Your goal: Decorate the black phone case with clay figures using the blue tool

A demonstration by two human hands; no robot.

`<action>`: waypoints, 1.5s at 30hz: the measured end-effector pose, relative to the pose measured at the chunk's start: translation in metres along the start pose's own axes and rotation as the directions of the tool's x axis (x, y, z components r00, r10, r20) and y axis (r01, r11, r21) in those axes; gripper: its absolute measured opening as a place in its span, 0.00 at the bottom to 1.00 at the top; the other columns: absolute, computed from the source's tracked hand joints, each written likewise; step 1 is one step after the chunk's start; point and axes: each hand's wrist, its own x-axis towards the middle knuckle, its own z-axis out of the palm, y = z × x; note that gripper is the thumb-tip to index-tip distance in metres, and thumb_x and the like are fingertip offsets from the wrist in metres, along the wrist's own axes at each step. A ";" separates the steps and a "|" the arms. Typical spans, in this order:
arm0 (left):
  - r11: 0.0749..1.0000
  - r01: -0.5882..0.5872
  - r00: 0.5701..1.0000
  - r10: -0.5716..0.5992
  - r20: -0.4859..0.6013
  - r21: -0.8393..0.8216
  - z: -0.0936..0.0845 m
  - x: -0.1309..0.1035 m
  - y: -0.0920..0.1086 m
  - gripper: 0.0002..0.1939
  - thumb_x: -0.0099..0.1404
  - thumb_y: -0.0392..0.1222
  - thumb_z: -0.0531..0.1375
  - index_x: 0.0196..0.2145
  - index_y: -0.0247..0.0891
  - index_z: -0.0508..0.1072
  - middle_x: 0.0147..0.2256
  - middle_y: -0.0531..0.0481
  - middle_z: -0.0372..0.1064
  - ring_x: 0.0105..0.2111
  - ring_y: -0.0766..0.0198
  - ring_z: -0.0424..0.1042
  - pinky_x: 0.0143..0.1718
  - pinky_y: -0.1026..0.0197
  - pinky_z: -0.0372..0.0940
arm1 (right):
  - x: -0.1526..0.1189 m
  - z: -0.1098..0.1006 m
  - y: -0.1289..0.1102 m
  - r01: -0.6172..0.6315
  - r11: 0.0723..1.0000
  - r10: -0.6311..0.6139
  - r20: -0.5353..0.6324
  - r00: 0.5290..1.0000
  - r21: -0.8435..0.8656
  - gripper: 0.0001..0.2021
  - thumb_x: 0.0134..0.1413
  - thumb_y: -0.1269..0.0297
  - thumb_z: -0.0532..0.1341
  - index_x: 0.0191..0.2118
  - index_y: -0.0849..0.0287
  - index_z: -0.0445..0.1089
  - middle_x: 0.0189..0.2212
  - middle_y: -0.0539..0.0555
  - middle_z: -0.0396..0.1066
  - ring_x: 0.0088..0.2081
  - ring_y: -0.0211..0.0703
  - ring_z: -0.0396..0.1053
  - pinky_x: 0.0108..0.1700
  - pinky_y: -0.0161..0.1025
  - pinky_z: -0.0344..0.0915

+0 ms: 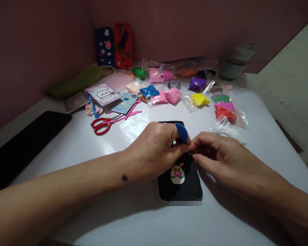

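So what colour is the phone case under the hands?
The phone case is black, with a whitish figure on it; see the head view.

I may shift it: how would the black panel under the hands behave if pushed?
The black panel would probably slide rather than tip, since it lies flat on the table. Its straight edges suggest it is fairly stiff.

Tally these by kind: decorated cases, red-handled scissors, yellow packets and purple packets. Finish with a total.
Decorated cases: 3 (black case, blue case, red case)
Red-handled scissors: 1
Yellow packet: 1
Purple packet: 1
Total: 6
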 end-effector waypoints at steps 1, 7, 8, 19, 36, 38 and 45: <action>1.000 -0.001 1.000 0.001 0.003 0.015 0.000 0.000 0.000 0.05 0.56 0.27 0.61 0.27 0.32 0.77 0.26 0.53 0.74 0.23 0.72 0.70 0.23 0.71 0.62 | 0.000 0.000 0.000 0.000 1.000 0.000 0.000 1.000 0.000 0.05 0.51 0.68 0.56 0.30 0.55 0.68 0.27 0.50 0.71 0.28 0.42 0.68 0.29 0.39 0.62; 0.999 0.005 1.000 -0.006 0.014 0.044 0.000 0.000 0.000 0.05 0.57 0.28 0.61 0.28 0.30 0.77 0.27 0.51 0.74 0.23 0.71 0.70 0.23 0.71 0.62 | -0.001 0.000 0.000 -0.002 1.000 0.002 -0.002 1.000 0.007 0.05 0.50 0.70 0.56 0.30 0.55 0.69 0.27 0.49 0.71 0.29 0.41 0.69 0.30 0.38 0.63; 0.999 0.007 1.000 -0.008 0.018 0.042 0.000 0.000 0.000 0.05 0.57 0.28 0.61 0.27 0.31 0.77 0.27 0.51 0.75 0.23 0.71 0.69 0.23 0.71 0.62 | -0.001 0.000 0.000 -0.001 1.000 0.001 -0.002 1.000 0.012 0.05 0.50 0.70 0.56 0.30 0.55 0.69 0.27 0.49 0.71 0.29 0.41 0.69 0.30 0.38 0.63; 1.000 -0.027 1.000 0.027 0.006 0.000 0.002 -0.001 -0.004 0.06 0.57 0.29 0.60 0.27 0.33 0.77 0.27 0.52 0.75 0.23 0.71 0.70 0.23 0.70 0.62 | -0.001 -0.001 -0.001 -0.006 1.000 0.006 0.011 1.000 0.017 0.05 0.51 0.71 0.56 0.30 0.56 0.69 0.27 0.50 0.71 0.28 0.40 0.68 0.29 0.38 0.63; 0.994 -0.101 0.995 0.102 -0.011 0.041 0.003 -0.003 -0.006 0.07 0.57 0.28 0.59 0.29 0.33 0.77 0.25 0.53 0.73 0.23 0.70 0.69 0.24 0.69 0.61 | -0.002 -0.001 -0.002 0.006 1.000 -0.006 0.002 1.000 0.007 0.06 0.51 0.71 0.57 0.30 0.55 0.69 0.27 0.49 0.71 0.28 0.40 0.68 0.29 0.37 0.62; 0.987 -0.150 0.988 0.152 -0.040 0.065 0.003 -0.003 -0.007 0.07 0.57 0.28 0.59 0.29 0.33 0.77 0.25 0.53 0.73 0.23 0.71 0.69 0.23 0.70 0.60 | -0.002 -0.002 -0.003 0.007 1.000 -0.007 0.000 1.000 0.005 0.05 0.50 0.71 0.57 0.30 0.56 0.69 0.27 0.50 0.71 0.28 0.40 0.68 0.29 0.37 0.62; 0.969 -0.197 0.976 0.208 -0.064 0.148 0.000 -0.004 -0.002 0.06 0.58 0.27 0.60 0.28 0.33 0.76 0.24 0.55 0.70 0.21 0.74 0.65 0.23 0.71 0.58 | 0.000 -0.002 -0.003 -0.001 1.000 0.001 -0.013 1.000 0.017 0.05 0.50 0.71 0.57 0.30 0.56 0.69 0.26 0.50 0.71 0.27 0.39 0.68 0.28 0.36 0.62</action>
